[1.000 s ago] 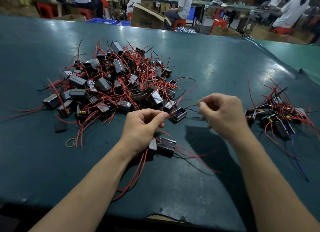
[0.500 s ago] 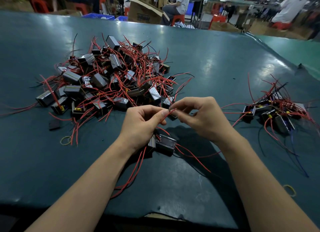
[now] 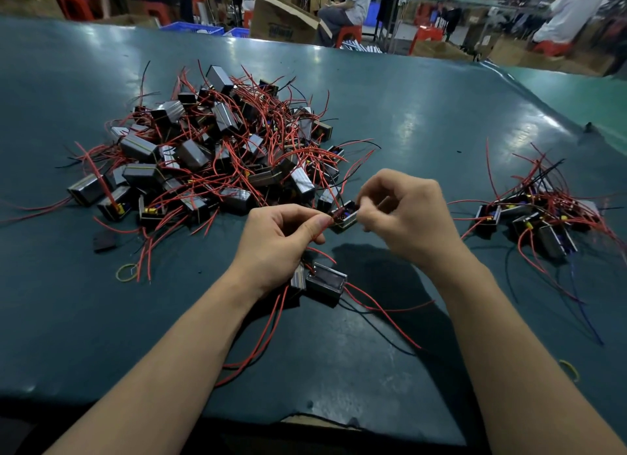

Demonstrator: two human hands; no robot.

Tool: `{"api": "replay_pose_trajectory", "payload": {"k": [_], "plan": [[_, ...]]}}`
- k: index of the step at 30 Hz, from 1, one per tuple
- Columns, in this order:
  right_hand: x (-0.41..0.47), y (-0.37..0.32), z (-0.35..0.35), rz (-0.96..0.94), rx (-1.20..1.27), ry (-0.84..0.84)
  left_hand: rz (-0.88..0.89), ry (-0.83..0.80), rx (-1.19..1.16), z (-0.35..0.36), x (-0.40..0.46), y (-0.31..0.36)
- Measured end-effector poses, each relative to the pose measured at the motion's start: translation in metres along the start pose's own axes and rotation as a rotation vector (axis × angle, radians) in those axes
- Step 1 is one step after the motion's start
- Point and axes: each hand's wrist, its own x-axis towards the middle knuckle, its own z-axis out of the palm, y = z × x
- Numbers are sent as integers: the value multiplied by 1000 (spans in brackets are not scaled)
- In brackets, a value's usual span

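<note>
1. Both forearms reach out over the green table (image 3: 441, 122). The left hand (image 3: 281, 239) and right hand (image 3: 405, 217) meet fingertip to fingertip, fingers curled.
2. Each pinches the red wire ends (image 3: 334, 217) between thumb and forefinger. Just below the left wrist lie two black components (image 3: 325, 281), side by side.
3. Two heaps: the big pile (image 3: 217, 156) ahead left, the small pile (image 3: 539, 213) off right. Two yellow rubber bands (image 3: 126, 272) lie loose.

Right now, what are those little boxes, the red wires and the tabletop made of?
Boxes: probably dark plastic wrapped in shiny tape or foil; faces catch light. Red wires: flexible plastic-coated strands, curving freely. Tabletop: smooth green sheet, perhaps vinyl or rubber; soft glare.
</note>
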Motion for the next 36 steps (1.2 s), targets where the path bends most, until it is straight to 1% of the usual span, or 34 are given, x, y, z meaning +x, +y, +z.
{"api": "replay_pose_trajectory", "payload": {"k": [2, 3, 5, 6, 9, 13, 16, 21, 26, 28, 31, 36], "plan": [[0, 0, -4, 127, 231, -80, 8, 24, -20, 0, 0, -1], [0, 0, -5, 173, 295, -147, 13, 30, -34, 0, 1, -1], [-2, -1, -4, 192, 314, -259, 20, 26, -56, 0, 1, -2], [-2, -2, -2, 187, 318, -276, 21, 20, -65, 0, 1, -2], [-1, -3, 1, 180, 348, -253, 19, 12, -96, 0, 1, -3], [-3, -5, 8, 122, 328, -238, 3, -20, -129, -1, 1, -2], [-4, -7, 12, 104, 316, -189, -23, -21, -157, 0, 1, 2], [-3, -9, 12, 144, 366, -178, -28, 8, -139, 0, 1, 3], [-3, -11, 11, 180, 458, -205, -5, -36, -154, 0, -1, 5], [-2, -11, 13, 196, 460, -204, -12, -38, -153, -1, -1, 4], [-2, -11, 14, 206, 438, -155, -46, 8, -118, -2, -1, 2], [-1, -10, 16, 209, 428, -119, -61, 32, -142, -1, 0, 5]]}}
